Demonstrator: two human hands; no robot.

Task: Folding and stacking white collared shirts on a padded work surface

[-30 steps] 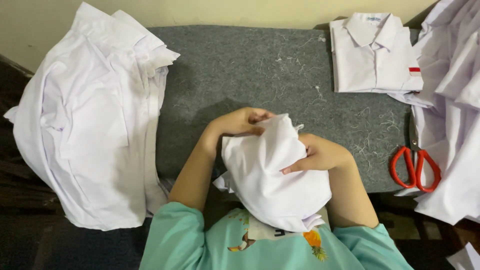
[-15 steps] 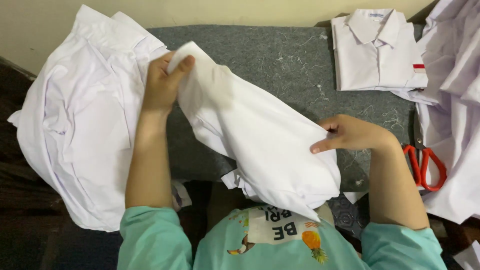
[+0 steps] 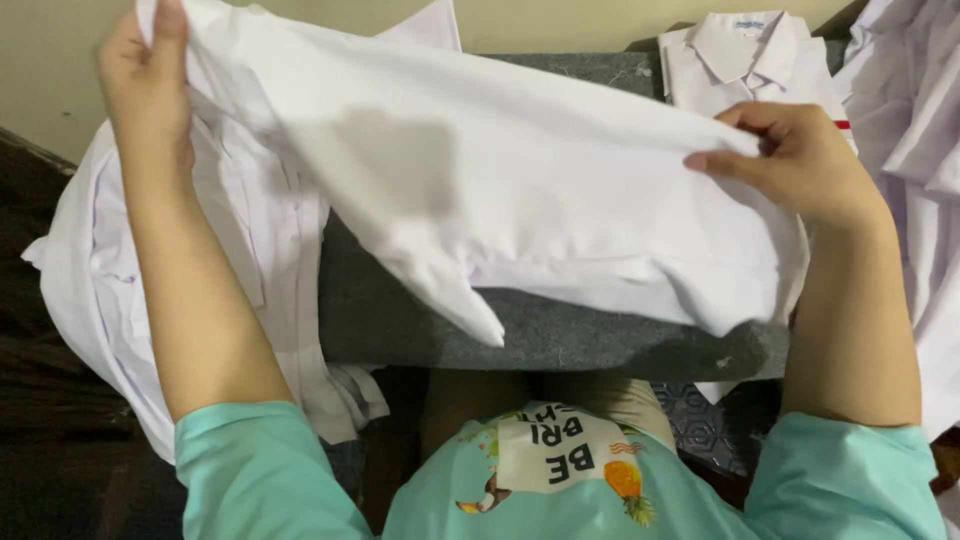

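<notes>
I hold a white garment [image 3: 520, 190] stretched wide in the air above a grey felt-covered table [image 3: 560, 335]. My left hand [image 3: 145, 80] grips its upper left corner, raised high near the top of the view. My right hand [image 3: 800, 160] pinches its right edge, at the upper right. The cloth sags between both hands and hides most of the table's middle.
A pile of white shirts [image 3: 240, 260] lies on the left, hanging over the table's edge. A folded white shirt with a collar [image 3: 750, 55] sits at the back right. More white cloth [image 3: 925, 130] is heaped at the far right.
Both hands have spread apart and lifted, pulling the bunched garment from my lap into a wide sheet over the table. The red scissors on the right are hidden now.
</notes>
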